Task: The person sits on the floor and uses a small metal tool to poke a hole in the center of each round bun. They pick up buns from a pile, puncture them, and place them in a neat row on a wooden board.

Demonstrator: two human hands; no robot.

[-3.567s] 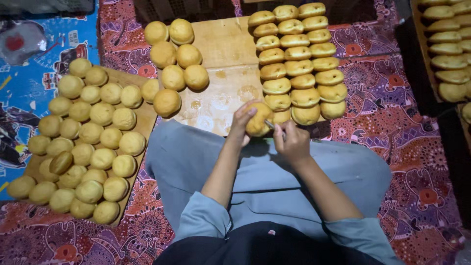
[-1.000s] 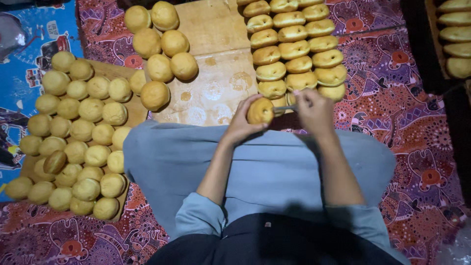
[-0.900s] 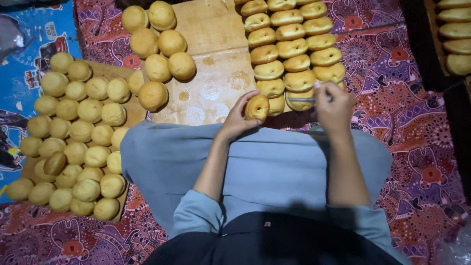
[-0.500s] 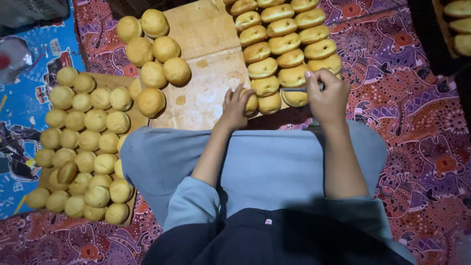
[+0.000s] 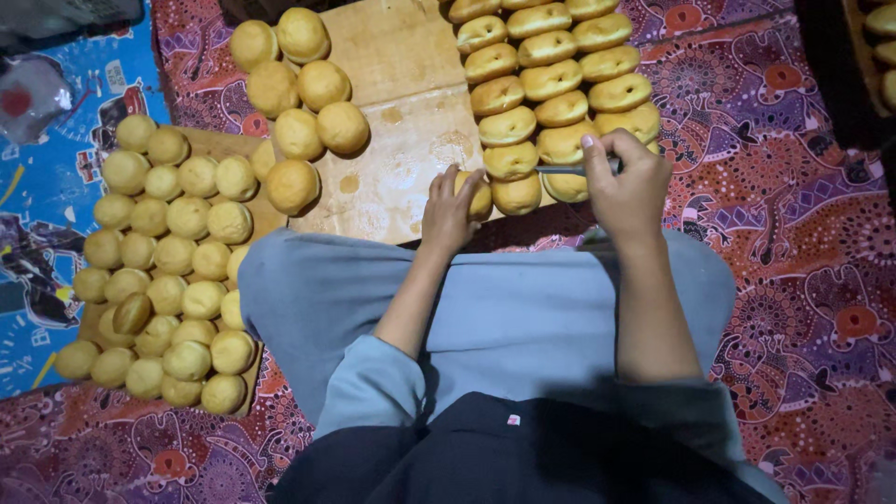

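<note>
Fingers [image 5: 446, 191] of left hand [image 5: 450, 213] wrapped around round bun [image 5: 478, 196], pinning it at board's [image 5: 411, 112] near edge, steady for cutting. Right hand [image 5: 627, 185] closed on thin knife [image 5: 560, 170], blade level, aimed sideways at split buns [image 5: 551, 79] stacked just beyond. Whole buns [image 5: 168, 261] heaped well left.

Bare cardboard [image 5: 401, 103] runs open from near to far between loose bun cluster [image 5: 299, 103] on left and packed bun rows [image 5: 551, 93] on right. Far left, bun-filled board [image 5: 163, 261] blocks passage. Patterned cloth [image 5: 793, 187] right of rows lies free.
</note>
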